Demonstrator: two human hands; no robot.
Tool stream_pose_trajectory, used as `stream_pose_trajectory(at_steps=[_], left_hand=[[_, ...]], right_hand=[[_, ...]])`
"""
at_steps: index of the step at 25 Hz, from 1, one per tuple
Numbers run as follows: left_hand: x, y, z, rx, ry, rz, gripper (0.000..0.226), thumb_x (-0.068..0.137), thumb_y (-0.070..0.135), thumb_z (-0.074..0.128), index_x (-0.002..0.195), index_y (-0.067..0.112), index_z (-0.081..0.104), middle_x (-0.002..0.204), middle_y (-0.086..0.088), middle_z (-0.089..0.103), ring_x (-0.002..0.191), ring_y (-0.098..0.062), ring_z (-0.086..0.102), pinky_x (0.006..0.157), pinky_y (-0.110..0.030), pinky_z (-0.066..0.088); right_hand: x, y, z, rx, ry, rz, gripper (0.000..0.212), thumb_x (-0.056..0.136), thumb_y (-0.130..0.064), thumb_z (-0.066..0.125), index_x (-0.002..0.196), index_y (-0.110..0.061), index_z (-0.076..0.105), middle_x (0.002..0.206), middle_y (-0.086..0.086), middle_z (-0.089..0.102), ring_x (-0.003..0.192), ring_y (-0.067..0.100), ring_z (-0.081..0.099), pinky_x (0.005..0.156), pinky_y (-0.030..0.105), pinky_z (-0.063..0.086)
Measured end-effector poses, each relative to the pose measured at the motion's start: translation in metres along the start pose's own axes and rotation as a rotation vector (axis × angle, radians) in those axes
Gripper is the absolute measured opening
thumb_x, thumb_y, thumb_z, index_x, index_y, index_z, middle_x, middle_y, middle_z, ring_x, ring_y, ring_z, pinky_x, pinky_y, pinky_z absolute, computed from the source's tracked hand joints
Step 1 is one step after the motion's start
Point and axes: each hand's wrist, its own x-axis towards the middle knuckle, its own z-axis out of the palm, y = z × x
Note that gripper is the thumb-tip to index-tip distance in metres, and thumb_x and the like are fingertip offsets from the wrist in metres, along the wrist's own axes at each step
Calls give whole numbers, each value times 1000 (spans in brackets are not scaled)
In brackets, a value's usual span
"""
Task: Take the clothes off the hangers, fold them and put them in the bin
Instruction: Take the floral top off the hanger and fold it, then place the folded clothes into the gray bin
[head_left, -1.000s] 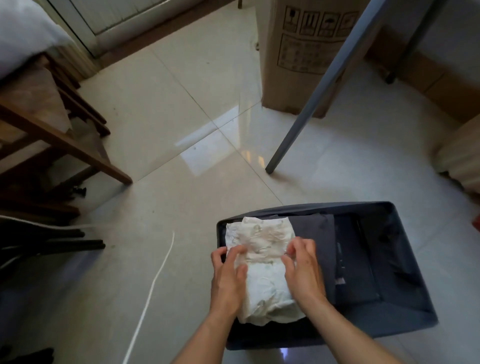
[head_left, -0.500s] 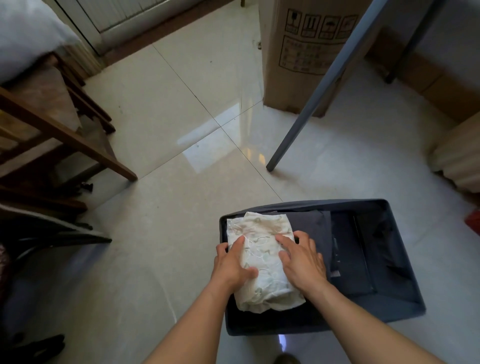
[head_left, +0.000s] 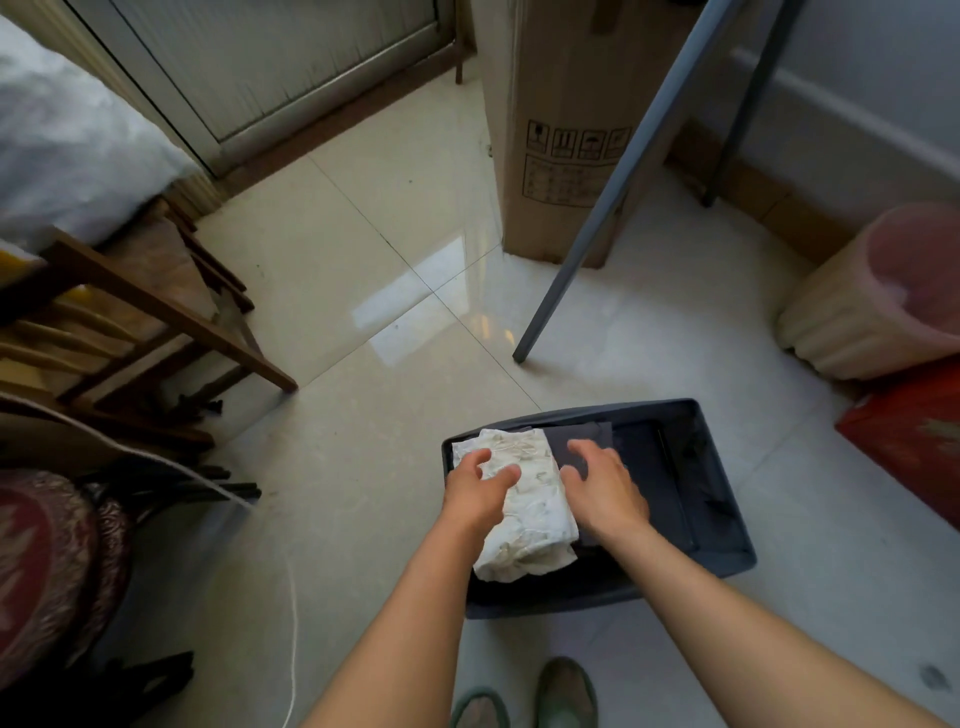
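A folded white embroidered garment (head_left: 530, 499) lies in the left end of a dark grey fabric bin (head_left: 730, 525) on the floor. A folded dark garment (head_left: 582, 436) lies under and to the right of it. My left hand (head_left: 475, 493) is over the white garment's left edge, its fingers loosely spread and gripping nothing. My right hand (head_left: 605, 488) is at the garment's right edge over the dark cloth, fingers relaxed and apart. Whether either hand still touches the cloth is unclear. No hanger is in view.
A tall cardboard box (head_left: 561, 130) and a slanted grey rack leg (head_left: 597, 208) stand beyond the bin. Wooden furniture (head_left: 156, 322) is on the left, a cream basket (head_left: 872, 312) and red box (head_left: 914, 441) on the right. A white cord (head_left: 292, 623) crosses the floor. My shoes (head_left: 566, 691) are near the bin.
Both hands were pressing flat on the white garment; now they have eased off it, fingers loosened. The view has risen and tilted up, showing more of the room.
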Motion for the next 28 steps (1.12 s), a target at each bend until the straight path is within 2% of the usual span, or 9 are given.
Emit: stream_pose_trajectory(at_steps=[2, 3, 5, 7, 9, 15, 21, 25, 28], left_hand=[[-40, 25, -1, -169, -30, -13, 49, 94, 25, 62, 139, 16, 46, 131, -7, 53, 110, -23, 58, 87, -37, 54], [-59, 38, -3, -227, -47, -1, 46, 95, 24, 61, 137, 15, 47, 123, -5, 57, 106, -23, 60, 85, -36, 55], [-100, 61, -7, -299, -77, 27, 39, 95, 24, 59, 132, 14, 51, 113, -2, 60, 104, -22, 63, 81, -34, 56], [-139, 79, -10, -340, -117, 63, 34, 97, 25, 58, 128, 14, 53, 111, -3, 62, 103, -23, 65, 81, -34, 56], [-178, 97, -16, -380, -147, 99, 31, 98, 26, 55, 126, 13, 54, 114, -8, 63, 101, -24, 66, 81, -36, 56], [-297, 147, -30, -652, -222, 147, 31, 101, 33, 46, 120, 10, 54, 112, -13, 66, 96, -26, 67, 75, -36, 53], [-406, 186, -19, -630, -394, 246, 30, 101, 36, 46, 118, 12, 53, 108, -9, 68, 91, -23, 67, 74, -35, 52], [-468, 201, 7, -538, -553, 317, 25, 101, 33, 46, 117, 14, 50, 104, -8, 68, 87, -21, 66, 73, -34, 52], [-504, 204, 34, -471, -618, 343, 16, 101, 28, 47, 106, 14, 52, 104, -7, 67, 83, -20, 64, 70, -33, 51]], right_hand=[[-22, -9, -22, 281, 14, 44, 40, 95, -27, 48, 136, -24, 49, 127, 2, 55, 106, 24, 62, 90, 38, 49], [-35, -14, -34, 434, 23, 65, 39, 95, -24, 50, 133, -21, 52, 119, 1, 58, 96, 23, 65, 87, 39, 52], [-67, -25, -66, 642, 26, 96, 33, 95, -19, 50, 128, -17, 56, 113, 0, 61, 81, 20, 68, 70, 34, 54], [-101, -35, -94, 766, 19, 95, 27, 96, -16, 49, 122, -16, 57, 111, 2, 63, 77, 19, 68, 59, 26, 49], [-135, -43, -121, 883, 25, 91, 22, 98, -16, 48, 117, -17, 59, 105, 5, 66, 74, 17, 67, 55, 23, 49], [-242, -58, -199, 1238, 150, 72, 18, 100, -19, 47, 107, -13, 63, 93, 10, 70, 71, 19, 66, 60, 27, 49], [-355, -56, -264, 1407, 359, -71, 20, 101, -18, 45, 101, -14, 64, 87, 7, 70, 69, 18, 66, 62, 27, 49], [-427, -17, -296, 1475, 583, -107, 20, 100, -17, 44, 99, -15, 65, 86, 6, 71, 66, 16, 65, 61, 27, 48], [-475, 21, -314, 1540, 769, -96, 20, 100, -15, 45, 96, -15, 65, 80, 6, 70, 61, 15, 64, 58, 28, 46]])
